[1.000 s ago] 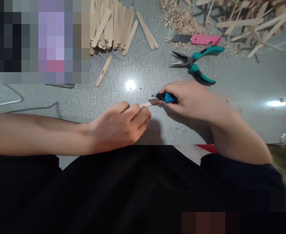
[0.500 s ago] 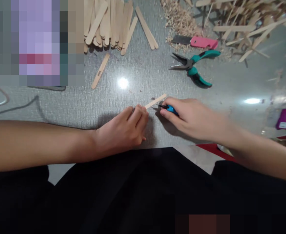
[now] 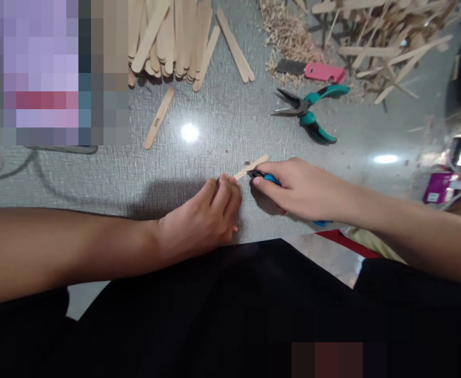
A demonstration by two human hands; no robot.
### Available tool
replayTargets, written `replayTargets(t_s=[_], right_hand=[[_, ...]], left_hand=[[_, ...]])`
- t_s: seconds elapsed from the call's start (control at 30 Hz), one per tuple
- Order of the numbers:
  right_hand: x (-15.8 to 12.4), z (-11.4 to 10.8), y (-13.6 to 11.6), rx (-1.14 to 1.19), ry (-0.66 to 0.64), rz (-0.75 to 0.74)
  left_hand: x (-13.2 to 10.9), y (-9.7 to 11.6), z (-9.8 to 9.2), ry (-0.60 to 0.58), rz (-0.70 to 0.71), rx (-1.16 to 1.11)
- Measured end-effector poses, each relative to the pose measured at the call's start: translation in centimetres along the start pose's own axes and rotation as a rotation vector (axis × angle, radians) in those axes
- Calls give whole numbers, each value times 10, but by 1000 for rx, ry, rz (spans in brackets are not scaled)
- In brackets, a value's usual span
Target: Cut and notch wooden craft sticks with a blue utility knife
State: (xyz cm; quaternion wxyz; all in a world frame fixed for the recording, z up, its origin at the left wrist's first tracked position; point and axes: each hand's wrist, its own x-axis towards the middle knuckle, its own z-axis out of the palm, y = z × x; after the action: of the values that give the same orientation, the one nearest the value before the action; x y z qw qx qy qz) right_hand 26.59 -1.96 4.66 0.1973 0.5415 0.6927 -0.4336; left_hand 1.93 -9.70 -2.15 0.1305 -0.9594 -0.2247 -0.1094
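My left hand [image 3: 204, 218] rests on the grey table [image 3: 108, 173] near its front edge, fingers pinched on one end of a short wooden stick [image 3: 253, 166]. The stick points up and to the right, lying low over the table. My right hand [image 3: 299, 189] is closed round a blue-handled cutter [image 3: 268, 178], whose dark tip touches the stick near its middle. Both forearms reach in from the sides.
A heap of flat wooden sticks [image 3: 171, 37] lies at the back, one loose stick [image 3: 158, 117] in front of it. Teal pliers [image 3: 307, 107], a pink knife [image 3: 317, 71], wood shavings [image 3: 287, 31] and cut sticks [image 3: 387, 47] are back right. A purple packet [image 3: 437, 187] sits at right.
The view drifted down and right. A second ago the cutter sat over the stick's far end; it then drew back toward me, and its tip now meets the stick's middle.
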Motion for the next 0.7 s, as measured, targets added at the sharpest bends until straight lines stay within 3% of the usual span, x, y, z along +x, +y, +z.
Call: replayTargets(t_s=[0.37,0.7], right_hand=[[0,1,-2,13,-3,25],[6,-1,-9,-132,22,29]], left_hand=[[0,0,1,17,-4,9],[0,-3,0,31,31,-6]])
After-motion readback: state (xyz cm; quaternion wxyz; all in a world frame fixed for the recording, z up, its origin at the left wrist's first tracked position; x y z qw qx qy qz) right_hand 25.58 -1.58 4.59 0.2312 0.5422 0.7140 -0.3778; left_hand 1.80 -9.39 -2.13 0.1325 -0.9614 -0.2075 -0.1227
